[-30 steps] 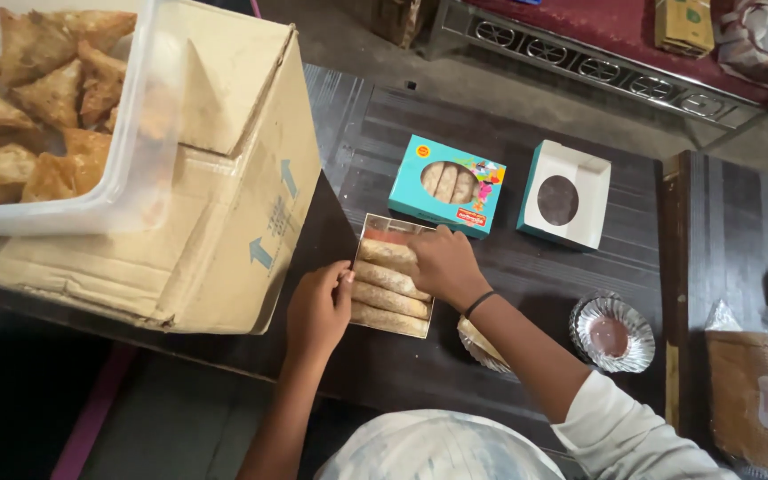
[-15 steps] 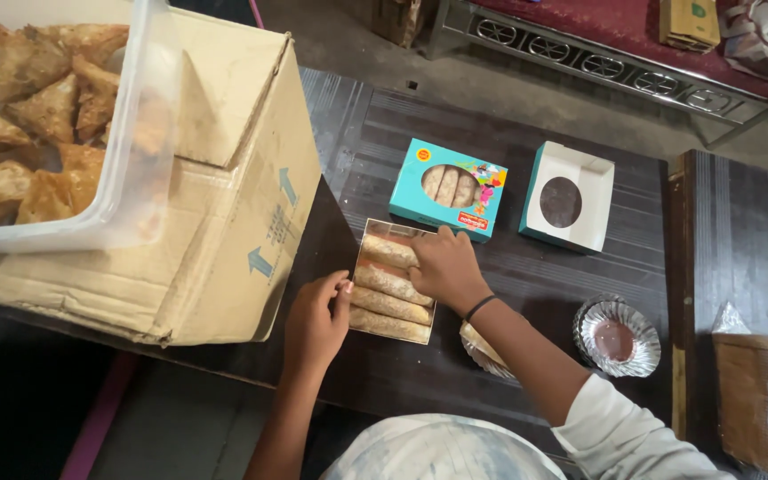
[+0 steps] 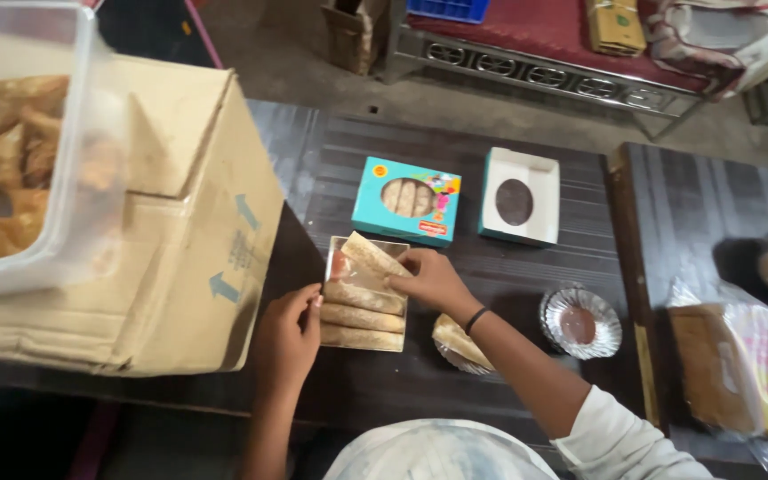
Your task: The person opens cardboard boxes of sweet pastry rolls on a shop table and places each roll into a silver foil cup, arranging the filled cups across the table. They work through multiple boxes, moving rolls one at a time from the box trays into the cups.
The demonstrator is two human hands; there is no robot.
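Observation:
A shallow metal tray (image 3: 399,245) with several pale pastry rolls sits on the dark table (image 3: 491,160). My left hand (image 3: 287,331) rests against the tray's left edge, fingertips touching it. My right hand (image 3: 430,279) grips the topmost roll (image 3: 368,256), which lies tilted across the tray's far end. Three rolls (image 3: 359,317) lie side by side below it. A reddish patch shows in the tray's far left corner.
Behind the tray stand a teal windowed box (image 3: 406,201) of rolls and an open white box (image 3: 519,196) with a dark oval window. A foil cup (image 3: 580,322) sits right. A large carton (image 3: 171,258) holding a clear tub of fried pastries (image 3: 11,151) fills the left.
My right hand went from lying flat over the rolls to gripping the top roll, which now sits slanted. My left hand has stayed at the tray's edge.

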